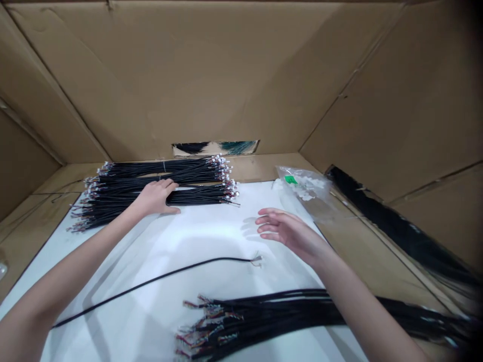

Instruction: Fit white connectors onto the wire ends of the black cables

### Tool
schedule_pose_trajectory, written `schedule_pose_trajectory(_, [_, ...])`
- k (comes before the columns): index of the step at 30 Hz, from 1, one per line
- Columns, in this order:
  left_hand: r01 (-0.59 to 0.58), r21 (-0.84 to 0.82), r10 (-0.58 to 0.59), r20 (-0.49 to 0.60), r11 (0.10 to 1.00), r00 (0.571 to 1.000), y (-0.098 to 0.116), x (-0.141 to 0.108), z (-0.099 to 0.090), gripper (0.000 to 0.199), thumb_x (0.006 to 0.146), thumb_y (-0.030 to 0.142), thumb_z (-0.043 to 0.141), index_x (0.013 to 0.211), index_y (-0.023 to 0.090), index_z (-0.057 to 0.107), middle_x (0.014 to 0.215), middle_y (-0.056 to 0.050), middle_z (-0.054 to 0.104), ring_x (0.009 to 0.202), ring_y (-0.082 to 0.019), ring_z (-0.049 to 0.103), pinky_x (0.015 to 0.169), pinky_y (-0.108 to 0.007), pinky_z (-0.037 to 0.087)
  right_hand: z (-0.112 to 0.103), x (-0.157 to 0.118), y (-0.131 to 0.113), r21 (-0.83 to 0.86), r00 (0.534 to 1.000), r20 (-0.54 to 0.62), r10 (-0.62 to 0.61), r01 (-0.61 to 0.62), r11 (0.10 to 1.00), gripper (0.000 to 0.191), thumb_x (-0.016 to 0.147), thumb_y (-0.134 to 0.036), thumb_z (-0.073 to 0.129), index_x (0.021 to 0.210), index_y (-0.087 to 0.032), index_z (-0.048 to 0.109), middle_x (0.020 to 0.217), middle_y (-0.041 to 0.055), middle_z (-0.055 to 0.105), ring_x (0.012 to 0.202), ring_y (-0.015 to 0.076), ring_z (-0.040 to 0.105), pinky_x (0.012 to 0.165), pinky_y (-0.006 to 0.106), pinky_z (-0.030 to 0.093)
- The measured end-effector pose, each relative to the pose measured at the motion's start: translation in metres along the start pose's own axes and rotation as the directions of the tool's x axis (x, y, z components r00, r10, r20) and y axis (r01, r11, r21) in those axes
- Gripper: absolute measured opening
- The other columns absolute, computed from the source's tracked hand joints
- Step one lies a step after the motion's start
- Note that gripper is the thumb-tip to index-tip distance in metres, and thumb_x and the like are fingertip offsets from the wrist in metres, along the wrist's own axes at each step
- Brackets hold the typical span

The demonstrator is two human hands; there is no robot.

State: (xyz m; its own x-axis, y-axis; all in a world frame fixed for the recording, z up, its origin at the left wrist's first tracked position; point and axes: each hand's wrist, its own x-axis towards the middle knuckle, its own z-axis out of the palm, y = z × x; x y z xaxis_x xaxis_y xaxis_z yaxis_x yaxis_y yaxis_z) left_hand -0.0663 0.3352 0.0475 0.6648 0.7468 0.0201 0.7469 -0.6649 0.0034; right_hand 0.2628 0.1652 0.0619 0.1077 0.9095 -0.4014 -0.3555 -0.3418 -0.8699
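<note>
My left hand (154,197) grips a black cable at the near edge of a large flat bundle of black cables (196,173), whose ends carry small white connectors and fine coloured wires. My right hand (290,234) hangs open above the white sheet (181,236), fingers apart, touching nothing. A single black cable (158,279) lies loose on the sheet between my hands, its stripped end (256,259) nearest my right hand. Below my right forearm lies another bundle of black cables (264,311).
A clear plastic bag (305,191) with white parts and a green label lies at the sheet's far right corner. A long black cable bundle (400,226) lies on the cardboard to the right. Cardboard walls (188,85) surround the work surface, with a slot (215,148) in the far wall.
</note>
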Motion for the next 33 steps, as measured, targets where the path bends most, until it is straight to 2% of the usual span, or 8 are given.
schedule_pose_trajectory(3, [-0.086,-0.075,0.084,-0.034,0.994,0.996,0.042,-0.009,-0.013,0.056,0.082,0.049,0.059,0.126,0.016,0.051,0.131,-0.015,0.052,0.119,-0.034,0.051,0.1,-0.044,0.039,-0.021,-0.017,-0.005,-0.084,0.989,-0.077,-0.129,0.123,0.989,0.018,0.069,-0.018,0.075,0.085,-0.012,0.072,0.077,0.0099,0.073,0.062,0.0172,0.068,0.059,0.026,0.057])
schedule_pose_trajectory(6, [-0.205,-0.192,0.21,0.004,0.96,0.978,0.097,-0.021,-0.015,0.036,0.087,0.043,0.055,0.113,0.019,0.059,0.115,-0.009,0.062,0.105,-0.026,0.06,0.09,-0.036,0.045,-0.033,-0.029,-0.006,-0.188,0.969,-0.097,-0.225,0.205,0.961,0.023,0.064,-0.021,0.08,0.084,-0.012,0.073,0.076,0.0092,0.073,0.062,0.0167,0.067,0.058,0.025,0.057])
schedule_pose_trajectory(10, [-0.303,-0.346,0.335,0.036,0.888,0.941,0.163,-0.03,0.004,0.025,0.086,0.033,0.057,0.108,0.021,0.062,0.106,-0.007,0.064,0.097,-0.023,0.062,0.085,-0.031,0.048,-0.035,-0.038,-0.006,-0.281,0.952,-0.071,-0.299,0.269,0.921,0.016,0.065,-0.018,0.079,0.08,-0.013,0.074,0.075,0.0073,0.073,0.062,0.0161,0.067,0.055,0.023,0.056])
schedule_pose_trajectory(13, [-0.301,-0.433,0.352,0.04,0.849,0.935,0.192,-0.027,0.028,0.02,0.08,0.023,0.063,0.1,0.018,0.064,0.098,-0.008,0.063,0.091,-0.022,0.061,0.078,-0.031,0.049,-0.033,-0.038,-0.009,-0.31,0.933,-0.058,-0.354,0.321,0.895,0.009,0.07,-0.015,0.074,0.078,-0.013,0.074,0.073,0.0063,0.073,0.06,0.0147,0.066,0.055,0.023,0.055])
schedule_pose_trajectory(17, [-0.28,-0.564,0.336,-0.005,0.777,0.942,0.209,-0.016,0.053,0.011,0.081,0.016,0.063,0.092,0.015,0.063,0.098,-0.007,0.061,0.09,-0.019,0.059,0.08,-0.033,0.048,-0.029,-0.029,-0.013,-0.319,0.894,-0.059,-0.443,0.404,0.858,0.008,0.075,-0.014,0.064,0.079,-0.013,0.071,0.07,0.0041,0.071,0.058,0.0126,0.065,0.057,0.023,0.054])
schedule_pose_trajectory(22, [-0.173,-0.73,0.201,-0.05,0.661,0.978,0.213,-0.005,0.062,0.007,0.087,0.017,0.055,0.082,0.014,0.061,0.079,-0.003,0.062,0.072,-0.014,0.058,0.069,-0.028,0.047,-0.031,-0.006,0.0,-0.34,0.862,-0.07,-0.502,0.453,0.824,0.009,0.072,-0.02,0.064,0.079,-0.015,0.067,0.067,0.001,0.069,0.055,0.0104,0.061,0.056,0.023,0.05])
schedule_pose_trajectory(27, [-0.074,-0.853,0.026,-0.071,0.516,0.997,0.213,-0.002,0.068,0.018,0.091,0.026,0.049,0.082,0.014,0.06,0.067,0.0,0.061,0.062,-0.013,0.055,0.059,-0.023,0.041,-0.042,0.006,0.025,-0.418,0.869,-0.09,-0.486,0.41,0.81,0.014,0.07,-0.027,0.064,0.076,-0.014,0.064,0.062,0.0005,0.065,0.051,0.0106,0.056,0.053,0.024,0.046])
schedule_pose_trajectory(33, [-0.001,-0.922,-0.048,-0.021,0.387,0.999,0.214,-0.004,0.076,0.019,0.088,0.029,0.053,0.081,0.014,0.062,0.065,0.001,0.055,0.06,-0.011,0.049,0.057,-0.022,0.037,-0.048,0.001,0.03,-0.526,0.882,-0.107,-0.458,0.341,0.779,0.02,0.075,-0.033,0.06,0.081,-0.015,0.063,0.065,0.0003,0.062,0.053,0.0106,0.052,0.053,0.024,0.042])
